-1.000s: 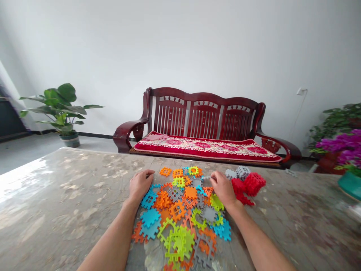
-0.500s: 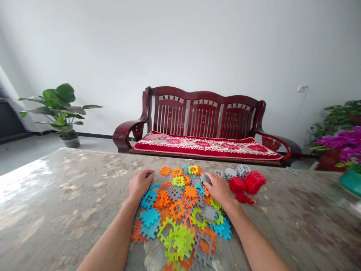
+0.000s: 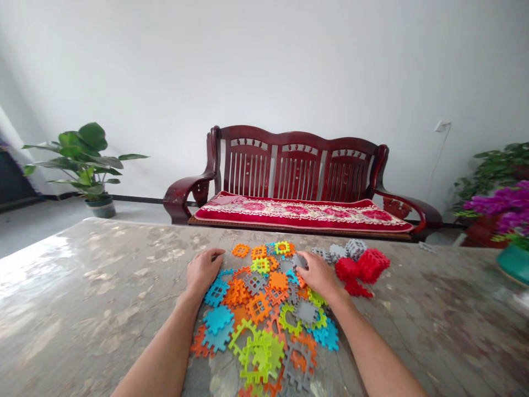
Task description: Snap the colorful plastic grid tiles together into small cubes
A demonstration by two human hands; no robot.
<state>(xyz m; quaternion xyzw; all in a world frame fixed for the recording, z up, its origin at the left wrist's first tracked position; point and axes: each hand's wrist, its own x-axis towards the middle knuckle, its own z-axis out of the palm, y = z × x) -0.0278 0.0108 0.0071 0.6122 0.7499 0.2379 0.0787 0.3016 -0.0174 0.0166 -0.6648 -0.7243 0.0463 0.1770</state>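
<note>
My right hand (image 3: 319, 274) pinches a grey interlocking plastic tile (image 3: 299, 261) at the right side of a spread of such tiles. Left of the spread, my left hand (image 3: 204, 270) rests on the table, holding nothing, with thumb and forefinger apart. Blue window tiles (image 3: 216, 291) lie just beside it. Between my forearms are several orange tiles (image 3: 258, 307), yellow-green frame tiles (image 3: 257, 358) and grey tiles (image 3: 306, 312), many overlapping. Part of the pinched tile is hidden by my fingers.
Right of my right hand stand a red block of joined tiles (image 3: 373, 265) and a grey block (image 3: 356, 249). The patterned table (image 3: 103, 298) reaches toward a wooden bench (image 3: 295, 171). A potted plant (image 3: 93, 160) stands left; purple flowers (image 3: 506, 207) in a teal pot are at right.
The grey tile in my right hand shows slightly more of its face. Both hands stay nearly in place, and the view has shifted a little.
</note>
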